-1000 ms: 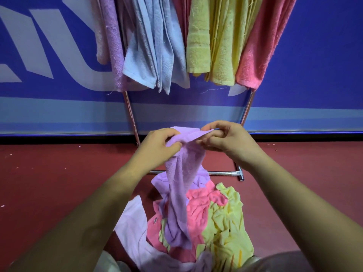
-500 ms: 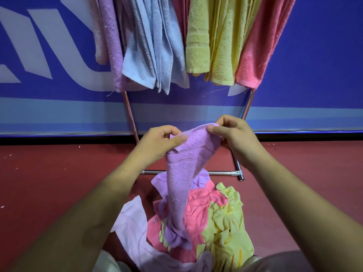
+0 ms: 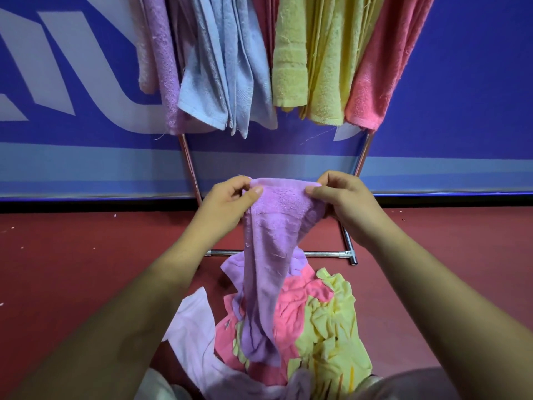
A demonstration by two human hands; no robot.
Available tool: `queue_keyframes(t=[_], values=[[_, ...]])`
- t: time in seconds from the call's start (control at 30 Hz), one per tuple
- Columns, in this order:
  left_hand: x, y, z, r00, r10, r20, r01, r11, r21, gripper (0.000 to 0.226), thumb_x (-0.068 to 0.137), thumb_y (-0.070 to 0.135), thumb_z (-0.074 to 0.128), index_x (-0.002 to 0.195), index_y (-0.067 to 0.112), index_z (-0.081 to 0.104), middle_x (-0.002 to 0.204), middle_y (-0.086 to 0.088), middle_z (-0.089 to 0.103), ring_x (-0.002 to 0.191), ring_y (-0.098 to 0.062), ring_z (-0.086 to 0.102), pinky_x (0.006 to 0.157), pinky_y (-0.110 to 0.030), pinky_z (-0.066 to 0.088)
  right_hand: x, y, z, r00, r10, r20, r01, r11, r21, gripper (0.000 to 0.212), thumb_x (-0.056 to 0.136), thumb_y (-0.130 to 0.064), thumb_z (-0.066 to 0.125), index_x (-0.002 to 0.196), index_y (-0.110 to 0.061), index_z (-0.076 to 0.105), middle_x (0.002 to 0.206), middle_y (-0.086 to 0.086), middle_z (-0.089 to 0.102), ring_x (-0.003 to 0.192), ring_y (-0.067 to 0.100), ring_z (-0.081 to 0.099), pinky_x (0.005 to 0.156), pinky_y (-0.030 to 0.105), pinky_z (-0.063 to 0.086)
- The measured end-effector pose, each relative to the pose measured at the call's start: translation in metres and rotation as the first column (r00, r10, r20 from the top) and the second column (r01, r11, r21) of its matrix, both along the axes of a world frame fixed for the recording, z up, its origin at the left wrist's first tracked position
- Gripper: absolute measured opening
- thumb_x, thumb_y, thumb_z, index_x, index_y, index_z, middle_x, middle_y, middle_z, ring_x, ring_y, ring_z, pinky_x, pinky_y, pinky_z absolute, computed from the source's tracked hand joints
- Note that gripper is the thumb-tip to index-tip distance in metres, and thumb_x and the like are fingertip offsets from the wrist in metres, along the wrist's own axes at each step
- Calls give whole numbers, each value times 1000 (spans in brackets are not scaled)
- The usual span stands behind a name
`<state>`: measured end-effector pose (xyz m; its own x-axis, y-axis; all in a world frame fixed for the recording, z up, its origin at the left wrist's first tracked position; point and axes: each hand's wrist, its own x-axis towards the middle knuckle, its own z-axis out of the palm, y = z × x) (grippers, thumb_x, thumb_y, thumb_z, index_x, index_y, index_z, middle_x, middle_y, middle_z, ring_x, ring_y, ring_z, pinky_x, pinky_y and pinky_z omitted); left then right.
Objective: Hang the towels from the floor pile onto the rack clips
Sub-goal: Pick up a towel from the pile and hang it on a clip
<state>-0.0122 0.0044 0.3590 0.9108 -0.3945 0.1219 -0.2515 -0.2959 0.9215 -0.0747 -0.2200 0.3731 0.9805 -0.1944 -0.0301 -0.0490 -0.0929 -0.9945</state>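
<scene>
On the head camera I see both hands raised in front of me, above the heap on the floor. My left hand pinches the upper left corner of a purple towel between thumb and curled fingers. My right hand pinches the upper right corner the same way, so the top hem is spread between the two. Below that the towel hangs in a narrowing fold, and its lower end rests on the pile of pink, yellow, purple and pale towels on the red floor.

Just behind the pile lies the chrome base bar of the rack, whose slanted legs rise toward the top edge. A lilac towel, blue towels, yellow towels and a pink towel hang side by side on it, from left to right. A blue banner wall stands behind the rack.
</scene>
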Motion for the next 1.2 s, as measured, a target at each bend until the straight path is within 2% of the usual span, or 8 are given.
queue_keyframes(t=[0.1,0.2,0.33,0.4,0.53,0.7,0.93,1.2], values=[[2,1,3,997,71,17,-70,993,-93,23,91,33,59,90,10,61,70,-2,46,64,-17,39,63,-32,33,-3,-1,-2,995,97,-15,-97,961,-261,22,88,-14,75,76,-1,60,60,3,57,53,9,50,53,18,41],[3,5,8,996,71,54,-63,988,-139,15,97,11,57,85,17,63,70,10,52,64,-6,43,65,-26,37,-3,-6,-11,967,198,-163,-256,750,-609,27,81,-23,80,67,-11,60,58,-3,50,51,8,39,53,27,34],[5,7,8,997,25,77,-16,993,-116,22,97,0,54,82,16,59,62,19,54,60,3,43,61,-14,36,1,-9,-27,959,238,-155,-273,624,-732,42,79,-30,82,57,-8,54,63,9,42,67,16,40,62,34,35],[8,10,7,997,33,75,-24,992,-121,26,97,-4,50,83,17,57,63,19,55,59,2,43,61,-16,37,1,-12,-26,961,223,-163,-270,636,-723,37,80,-34,81,67,-3,65,68,8,43,82,17,40,70,34,39],[8,14,4,995,75,61,-66,987,-147,28,98,-3,49,84,20,57,60,20,57,55,4,44,56,-14,37,-7,-18,-22,947,235,-221,-317,800,-510,25,87,-31,76,70,-14,71,61,-3,50,58,9,43,58,26,35],[6,20,12,984,177,-5,-172,950,-260,29,97,-5,48,88,19,60,64,20,63,58,5,52,56,-12,44,-15,-13,-8,993,115,-24,-117,969,-219,11,90,-14,73,80,-10,72,72,-4,67,70,8,57,73,24,45],[4,16,53,978,203,-50,-208,912,-354,19,96,1,57,98,16,68,73,13,68,65,2,58,67,-17,48,-20,-10,56,987,-24,158,51,984,-169,7,84,-3,76,84,-9,72,62,-10,65,65,7,56,64,14,44],[10,-7,196,984,162,71,-114,889,-444,18,96,8,56,83,19,63,73,-1,55,65,-10,47,62,-23,41,-29,-24,203,930,-30,365,113,971,-209,5,84,-4,75,87,-4,70,69,0,65,64,7,57,65,18,45]])
